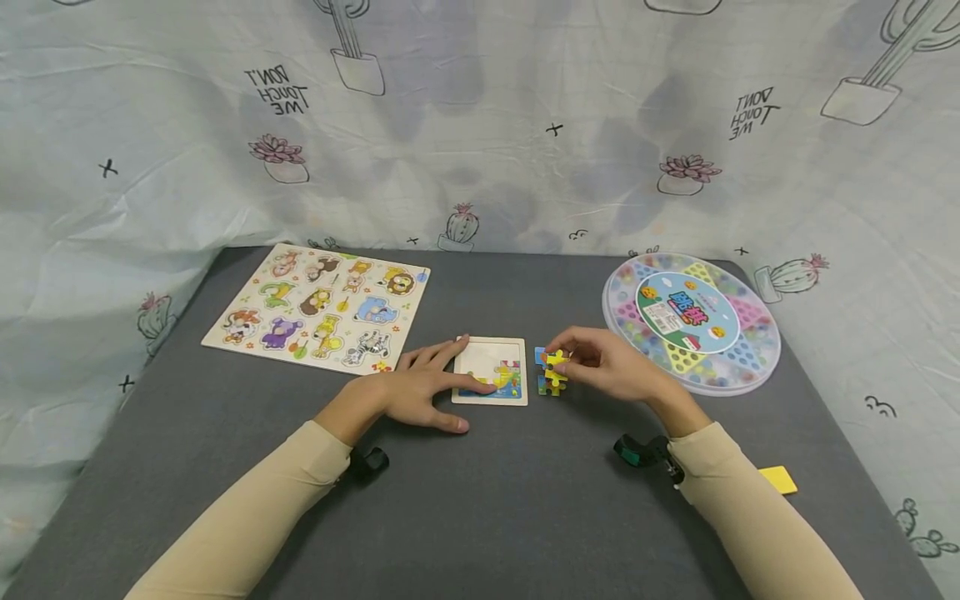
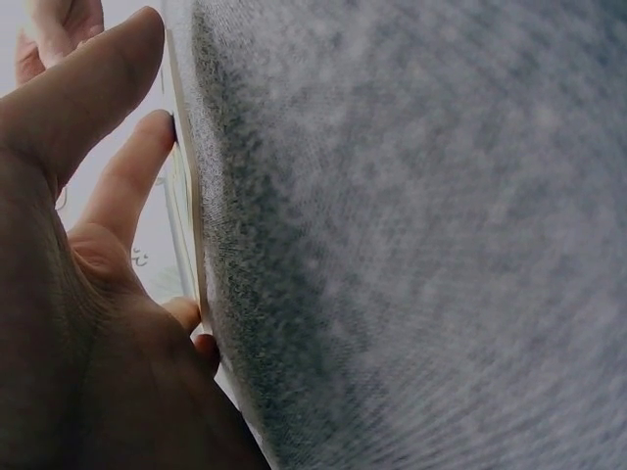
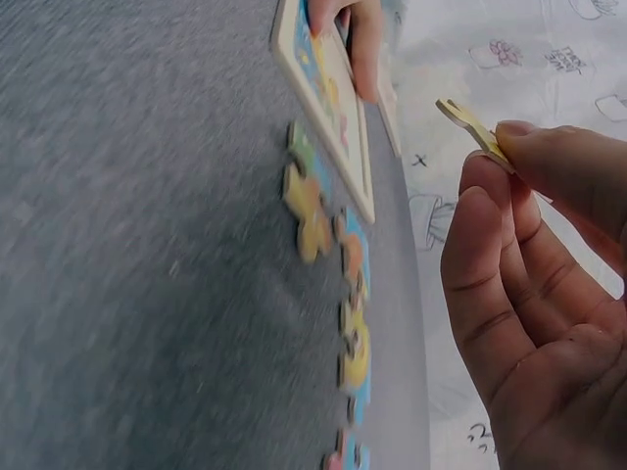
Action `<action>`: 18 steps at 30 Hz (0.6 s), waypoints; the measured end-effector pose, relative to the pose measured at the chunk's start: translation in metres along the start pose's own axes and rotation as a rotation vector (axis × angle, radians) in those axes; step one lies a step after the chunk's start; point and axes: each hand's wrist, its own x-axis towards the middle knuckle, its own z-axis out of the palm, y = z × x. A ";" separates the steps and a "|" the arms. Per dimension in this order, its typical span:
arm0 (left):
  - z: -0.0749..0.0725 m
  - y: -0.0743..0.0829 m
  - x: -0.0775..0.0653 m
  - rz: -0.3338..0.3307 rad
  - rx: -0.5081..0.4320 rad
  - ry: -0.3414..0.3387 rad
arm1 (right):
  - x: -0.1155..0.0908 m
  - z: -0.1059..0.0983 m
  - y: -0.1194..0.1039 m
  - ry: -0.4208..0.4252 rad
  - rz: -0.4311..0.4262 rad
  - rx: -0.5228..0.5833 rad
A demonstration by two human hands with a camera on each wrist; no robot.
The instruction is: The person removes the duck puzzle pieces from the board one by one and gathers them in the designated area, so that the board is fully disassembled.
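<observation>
A small wooden jigsaw tray [image 1: 490,403] lies in the middle of the table, its lower part filled with joined pieces and its upper part bare. My left hand [image 1: 420,392] spreads over the tray's left side. Its straight index finger presses on the fitted pieces, and the thumb is stretched out below the frame. To the right, my right hand [image 1: 611,362] pinches a yellow jigsaw piece [image 3: 475,132] between thumb and fingertips, raised above the table. Beneath it, several loose jigsaw pieces [image 3: 309,211] lie in a line beside the tray's right edge.
A large animal puzzle board [image 1: 307,308] lies at the back left. At the back right is a round, clear-lidded case [image 1: 690,325] of coloured beads. A yellow flat piece [image 1: 778,480] shows by the right sleeve. A printed cloth [image 1: 495,125] hangs behind the table.
</observation>
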 end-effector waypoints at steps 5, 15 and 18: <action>0.001 -0.002 0.000 0.002 -0.002 0.004 | -0.009 -0.003 0.006 0.000 -0.002 0.006; 0.001 -0.001 0.001 0.009 0.003 0.004 | -0.026 -0.005 0.019 -0.002 0.038 0.002; 0.001 -0.002 0.000 0.014 0.008 0.008 | -0.026 -0.005 0.021 -0.006 0.043 -0.006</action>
